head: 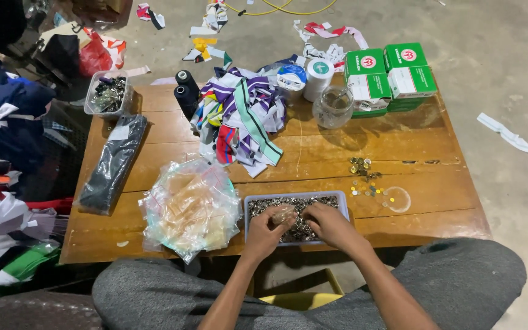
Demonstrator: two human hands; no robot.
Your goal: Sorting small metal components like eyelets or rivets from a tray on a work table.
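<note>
Shallow grey tray (337, 197) of small metal pieces (300, 229) at the near edge of the wooden table (313, 159), roughly mid-length, directly in front of the seated person. Both hands down inside it. Left hand (263, 231) pinching a small clear bag (282, 214) against the heap, fingers curled round the bag's lower part. Right hand (330, 223) palm-down on the metal pieces, fingers bent toward the bag's mouth; whether anything is pinched in them, cannot tell.

Just left of the tray, touching or nearly so: loose heap of empty clear bags (190, 208), reaching the near edge. Right of the tray: scatter of small gold-coloured rings (365, 177) and a clear round lid (396, 198), near the right end. Along the left edge: long dark packet in clear wrap (112, 162), lying lengthwise. Far left corner: clear tub (108, 93) of metal clips. Beside it, two dark thread cones (186, 91), upright. Far edge, centre: pile of striped fabric strips (239, 119), purple, white, green. Beyond that toward the right: white tape rolls (318, 76), a glass jar (333, 107), then stacked green-and-white boxes (389, 76) at the far right corner.

Fabric scraps (514, 140) on the concrete floor past the table.
</note>
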